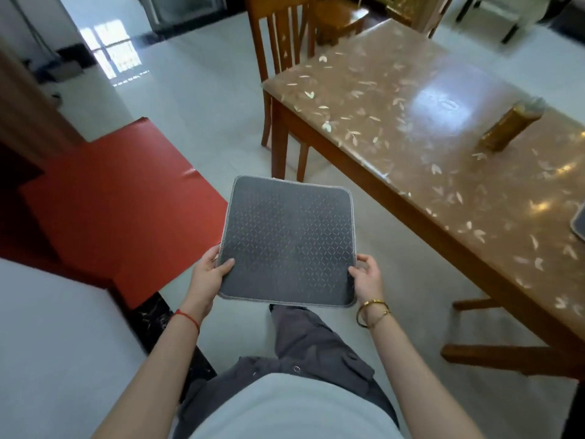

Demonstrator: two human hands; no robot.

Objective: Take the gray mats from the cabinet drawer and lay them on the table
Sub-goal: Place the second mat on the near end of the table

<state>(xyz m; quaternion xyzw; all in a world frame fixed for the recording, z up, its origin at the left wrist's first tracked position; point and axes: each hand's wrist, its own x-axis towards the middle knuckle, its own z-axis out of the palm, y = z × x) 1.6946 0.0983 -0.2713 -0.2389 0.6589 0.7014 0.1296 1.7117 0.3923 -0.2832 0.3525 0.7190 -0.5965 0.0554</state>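
A square gray mat (288, 239) with a diamond pattern and stitched edge is held flat in front of me, above the floor and left of the table. My left hand (209, 277) grips its near left corner, thumb on top. My right hand (367, 277) grips the near right corner. The wooden table (411, 99) with a glossy leaf-patterned cover stretches along the right. At its far right edge lies part of another gray mat (579, 224). The cabinet drawer is not clearly in view.
A gold cylindrical container (509, 128) stands on the table. Wooden chairs (278, 42) sit at the table's far end. A red surface (120, 198) and a white counter (47, 343) lie to my left. Table legs (506, 356) stand near my right.
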